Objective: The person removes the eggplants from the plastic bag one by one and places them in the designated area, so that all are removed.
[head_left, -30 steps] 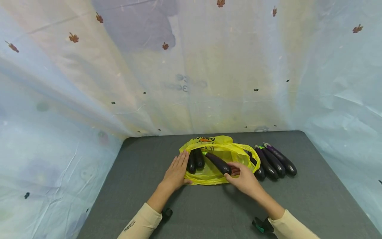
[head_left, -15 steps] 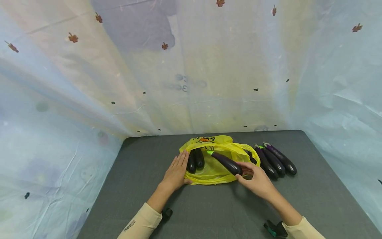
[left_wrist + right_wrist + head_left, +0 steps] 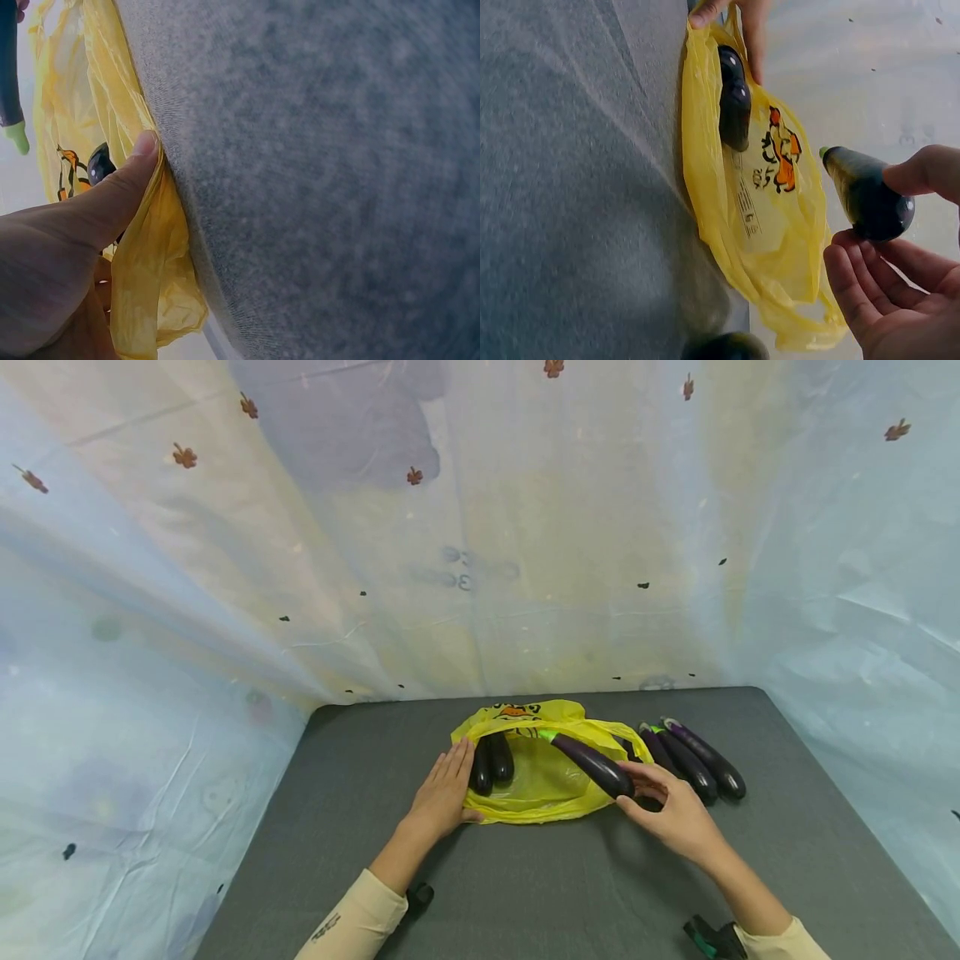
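Observation:
A yellow plastic bag (image 3: pixel 536 806) lies with its mouth spread toward me, and two dark eggplants (image 3: pixel 482 768) rest inside at its left. Against the bag's left edge my left hand (image 3: pixel 441 789) rests with straight fingers; the thumb (image 3: pixel 127 184) lies along the rim in the left wrist view. My right hand (image 3: pixel 678 818) pinches the rounded end of another eggplant (image 3: pixel 592 764) between thumb and fingers. Its green stem end (image 3: pixel 825 151) points up and away, in front of the bag's opening. The right hand partly hides eggplants beyond it.
Several eggplants (image 3: pixel 722 774) lie side by side right of the bag on the grey table (image 3: pixel 525 893). Patterned sheeting (image 3: pixel 525 527) hangs behind the table and along both sides.
My right hand has moved right with the eggplant, drawing it away from the two in the bag, toward the row on the right. The left hand stays in place.

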The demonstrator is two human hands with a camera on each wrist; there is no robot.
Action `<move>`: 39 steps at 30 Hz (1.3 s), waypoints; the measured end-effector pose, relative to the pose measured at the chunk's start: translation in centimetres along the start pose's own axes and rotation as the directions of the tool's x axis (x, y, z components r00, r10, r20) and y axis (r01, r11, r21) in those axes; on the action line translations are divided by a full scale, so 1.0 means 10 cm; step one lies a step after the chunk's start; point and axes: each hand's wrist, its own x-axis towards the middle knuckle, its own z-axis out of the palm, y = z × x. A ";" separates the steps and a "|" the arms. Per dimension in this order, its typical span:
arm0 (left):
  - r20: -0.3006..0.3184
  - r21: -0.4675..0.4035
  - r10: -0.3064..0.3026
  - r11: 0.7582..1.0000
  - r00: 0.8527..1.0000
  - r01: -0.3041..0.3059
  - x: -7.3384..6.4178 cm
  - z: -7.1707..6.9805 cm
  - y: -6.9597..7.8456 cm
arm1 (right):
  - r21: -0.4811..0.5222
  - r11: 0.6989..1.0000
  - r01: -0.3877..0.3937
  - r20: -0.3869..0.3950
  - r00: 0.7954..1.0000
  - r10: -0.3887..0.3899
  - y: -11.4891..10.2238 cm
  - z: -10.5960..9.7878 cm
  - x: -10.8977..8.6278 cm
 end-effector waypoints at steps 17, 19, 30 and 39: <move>-0.002 0.001 -0.005 1.000 1.000 0.005 0.00 0.01 0.00 | 0.038 0.998 0.059 -0.098 0.994 -0.055 0.18 -0.30 -0.08; -0.006 0.000 -0.001 1.000 1.000 0.001 0.00 0.01 0.00 | 0.027 0.998 0.050 -0.106 0.993 -0.047 0.20 -0.34 -0.09; -0.002 0.007 -0.001 1.000 1.000 0.001 -0.01 0.01 0.01 | -0.021 1.000 0.023 -0.181 0.983 -0.026 0.36 -0.49 -0.12; -0.005 0.009 0.004 1.000 1.000 -0.004 -0.01 0.00 0.01 | -0.072 0.997 0.011 -0.230 0.973 -0.027 0.49 -0.64 -0.11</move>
